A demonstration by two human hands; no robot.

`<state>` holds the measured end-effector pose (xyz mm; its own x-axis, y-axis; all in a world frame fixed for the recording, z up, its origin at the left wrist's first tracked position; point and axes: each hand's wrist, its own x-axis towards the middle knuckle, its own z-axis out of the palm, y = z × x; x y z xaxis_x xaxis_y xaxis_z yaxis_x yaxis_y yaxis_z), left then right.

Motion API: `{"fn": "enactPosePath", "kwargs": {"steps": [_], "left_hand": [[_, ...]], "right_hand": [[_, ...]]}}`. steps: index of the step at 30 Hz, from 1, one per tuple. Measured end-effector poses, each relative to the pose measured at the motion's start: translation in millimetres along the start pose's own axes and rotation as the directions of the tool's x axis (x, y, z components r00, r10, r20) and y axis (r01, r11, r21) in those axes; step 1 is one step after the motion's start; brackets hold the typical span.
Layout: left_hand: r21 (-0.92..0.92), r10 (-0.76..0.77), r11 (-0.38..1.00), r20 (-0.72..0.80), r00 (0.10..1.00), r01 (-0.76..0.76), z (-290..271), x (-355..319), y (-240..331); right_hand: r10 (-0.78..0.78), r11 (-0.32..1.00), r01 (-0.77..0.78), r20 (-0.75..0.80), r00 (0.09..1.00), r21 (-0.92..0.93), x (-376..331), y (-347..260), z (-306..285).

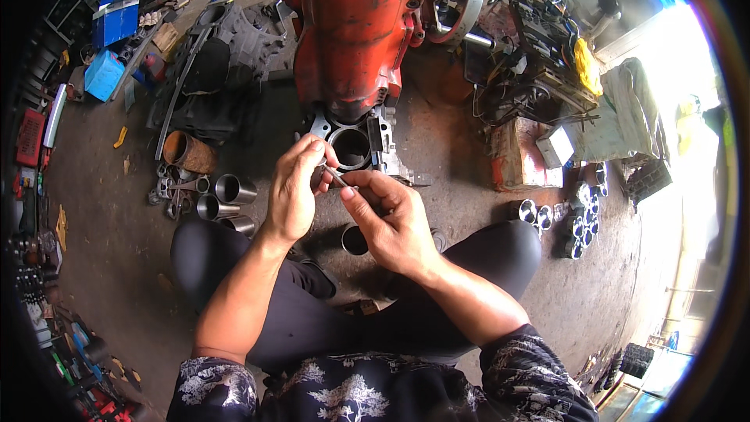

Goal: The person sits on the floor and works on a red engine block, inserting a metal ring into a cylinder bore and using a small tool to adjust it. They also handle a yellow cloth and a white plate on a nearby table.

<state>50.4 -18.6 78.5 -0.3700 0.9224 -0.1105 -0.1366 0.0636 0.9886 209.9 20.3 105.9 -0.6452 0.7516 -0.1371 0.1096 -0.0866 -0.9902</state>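
Head view: the left hand (pixel 293 191) and right hand (pixel 391 223) meet above the knees, both pinching 1 thin metal rod (pixel 336 176) between thumb and fingertips. Just beyond lies a grey block (pixel 367 148) under a red engine (pixel 351 23). 3 steel sleeves (pixel 230 203) stand left.

The person's two bare forearms rise from the lower edge and converge toward the middle of the view. The left hand (pixel 293 191) is raised with its back to the camera, fingers curled inward and thumb and forefinger pinched in a grip. The right hand (pixel 391 223) sits just beside and slightly lower, fingers bent, fingertips meeting those of the left. Both knees are bent and spread wide below.
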Motion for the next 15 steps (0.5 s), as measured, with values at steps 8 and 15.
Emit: {"fn": "enactPosePath", "kwargs": {"steps": [8, 15], "left_hand": [[-0.276, -0.121, 0.952, 0.069, 0.99, 0.135, -6, 5, -7], [-0.482, -0.253, 0.831, 0.113, 0.961, 0.276, -5, 4, -6]], "right_hand": [[0.015, 0.997, -0.016, 0.008, 1.0, 0.07, 4, 5, 1], [-0.033, 0.999, 0.034, -0.037, 0.999, 0.036, 4, 12, 4]]}}
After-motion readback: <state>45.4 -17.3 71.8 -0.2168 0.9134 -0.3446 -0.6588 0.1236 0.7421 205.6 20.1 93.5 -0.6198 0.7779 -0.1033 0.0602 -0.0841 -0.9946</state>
